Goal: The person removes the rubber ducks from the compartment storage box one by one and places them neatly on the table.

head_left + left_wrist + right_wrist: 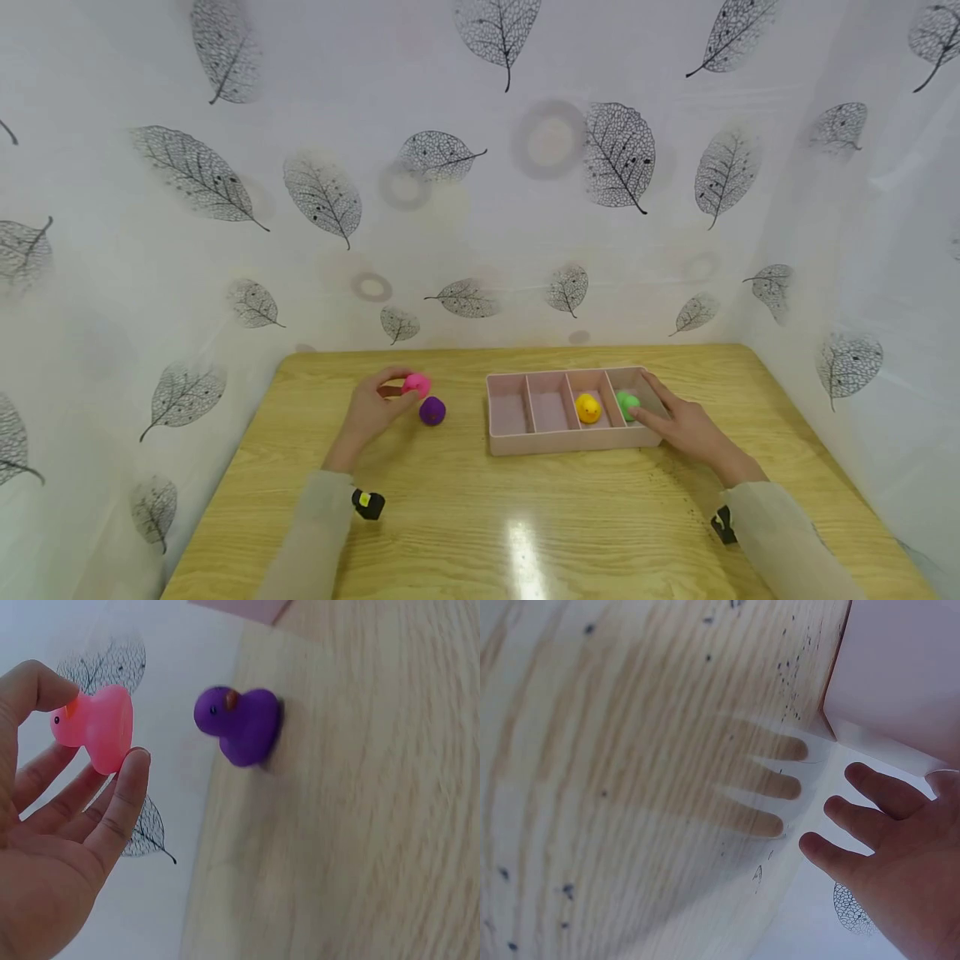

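Note:
My left hand point(377, 408) pinches a pink rubber duck point(106, 727) between thumb and fingertips, lifted above the table. Just beside it a purple rubber duck point(247, 727) stands on the table. My right hand point(693, 429) lies over the right end of a pale pink divided box point(558, 442), index finger along the end rim. Its thumb reaches over the front wall to the green rubber duck point(626, 403) in the rightmost compartment. In the right wrist view the other fingers point(859, 821) spread straight beside the box. A yellow rubber duck point(588, 408) sits in the compartment left of the green one.
The wood-grain table point(450, 508) ends at a white curtain point(480, 233) printed with leaves, which also runs down both sides. The box's two left compartments hold nothing. Black wrist devices point(369, 504) sit by both sleeves.

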A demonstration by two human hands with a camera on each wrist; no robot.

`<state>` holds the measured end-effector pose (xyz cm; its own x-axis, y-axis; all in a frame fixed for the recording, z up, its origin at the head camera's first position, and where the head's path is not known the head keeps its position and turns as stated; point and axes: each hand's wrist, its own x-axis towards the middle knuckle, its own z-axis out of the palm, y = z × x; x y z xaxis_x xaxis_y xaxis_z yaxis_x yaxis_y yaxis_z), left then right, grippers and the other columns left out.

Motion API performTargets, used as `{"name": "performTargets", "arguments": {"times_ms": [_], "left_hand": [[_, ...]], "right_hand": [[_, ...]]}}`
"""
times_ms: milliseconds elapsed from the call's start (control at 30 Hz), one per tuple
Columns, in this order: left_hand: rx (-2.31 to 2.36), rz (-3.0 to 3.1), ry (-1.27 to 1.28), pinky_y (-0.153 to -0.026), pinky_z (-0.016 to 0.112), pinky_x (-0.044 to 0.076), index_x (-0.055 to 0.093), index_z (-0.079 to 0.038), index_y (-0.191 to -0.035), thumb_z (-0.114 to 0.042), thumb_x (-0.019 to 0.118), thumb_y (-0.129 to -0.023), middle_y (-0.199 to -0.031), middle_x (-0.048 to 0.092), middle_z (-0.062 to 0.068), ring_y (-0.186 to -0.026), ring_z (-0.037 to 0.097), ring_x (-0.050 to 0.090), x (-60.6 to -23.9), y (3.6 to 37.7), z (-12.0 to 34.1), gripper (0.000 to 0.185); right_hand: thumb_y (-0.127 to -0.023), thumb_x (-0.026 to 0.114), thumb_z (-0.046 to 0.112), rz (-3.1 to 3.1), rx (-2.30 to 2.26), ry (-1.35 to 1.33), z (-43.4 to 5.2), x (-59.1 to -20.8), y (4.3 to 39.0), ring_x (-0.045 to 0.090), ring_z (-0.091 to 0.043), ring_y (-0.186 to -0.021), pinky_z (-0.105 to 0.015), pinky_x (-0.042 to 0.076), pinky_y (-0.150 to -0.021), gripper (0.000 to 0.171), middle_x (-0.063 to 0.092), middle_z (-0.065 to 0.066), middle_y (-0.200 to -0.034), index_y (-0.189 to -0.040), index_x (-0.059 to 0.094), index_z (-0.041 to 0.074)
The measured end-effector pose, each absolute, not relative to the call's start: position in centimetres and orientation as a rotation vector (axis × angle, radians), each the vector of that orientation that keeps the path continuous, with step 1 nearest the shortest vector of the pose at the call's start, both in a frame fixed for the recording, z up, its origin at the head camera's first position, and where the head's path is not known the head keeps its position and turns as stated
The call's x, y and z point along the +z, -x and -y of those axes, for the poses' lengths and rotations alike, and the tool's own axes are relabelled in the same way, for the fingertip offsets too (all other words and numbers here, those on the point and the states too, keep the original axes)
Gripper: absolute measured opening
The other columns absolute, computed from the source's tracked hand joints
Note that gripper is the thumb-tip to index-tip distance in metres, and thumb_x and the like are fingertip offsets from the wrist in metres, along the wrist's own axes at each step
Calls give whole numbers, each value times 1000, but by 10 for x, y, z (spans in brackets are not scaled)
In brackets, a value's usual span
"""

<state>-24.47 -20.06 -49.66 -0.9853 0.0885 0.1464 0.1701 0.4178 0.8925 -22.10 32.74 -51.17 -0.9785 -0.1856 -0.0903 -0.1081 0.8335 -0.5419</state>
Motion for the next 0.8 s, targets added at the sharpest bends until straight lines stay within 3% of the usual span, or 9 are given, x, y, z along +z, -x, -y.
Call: {"name": "performTargets", "arguments": {"times_ms": [433, 600, 800], "left_hand": [[-1622, 2648, 115, -78, 23, 58, 71, -8, -130, -21, 82, -93, -140, 66, 20, -111, 34, 70, -512, 239, 230, 41], [-1619, 2658, 97, -78, 21, 59, 70, -4, -131, -15, 80, -93, -142, 63, 23, -112, 36, 71, -516, 238, 235, 41], [-1594, 2684, 36, -84, 23, 56, 68, -6, -133, -18, 79, -93, -143, 63, 20, -115, 33, 69, -520, 238, 237, 43]], "right_hand": [[-106, 52, 56, -2879, -836, 236, -328, -511, 221, 45, -68, -135, -77, 44, -104, 88, 34, -43, -159, -171, 8, 15], [-106, 52, 57, -2880, -831, 234, -328, -511, 221, 45, -68, -135, -77, 44, -104, 89, 33, -43, -159, -171, 9, 14], [-106, 52, 58, -2878, -833, 225, -327, -512, 221, 44, -68, -135, -77, 43, -104, 89, 33, -43, -159, -171, 9, 15]]}}
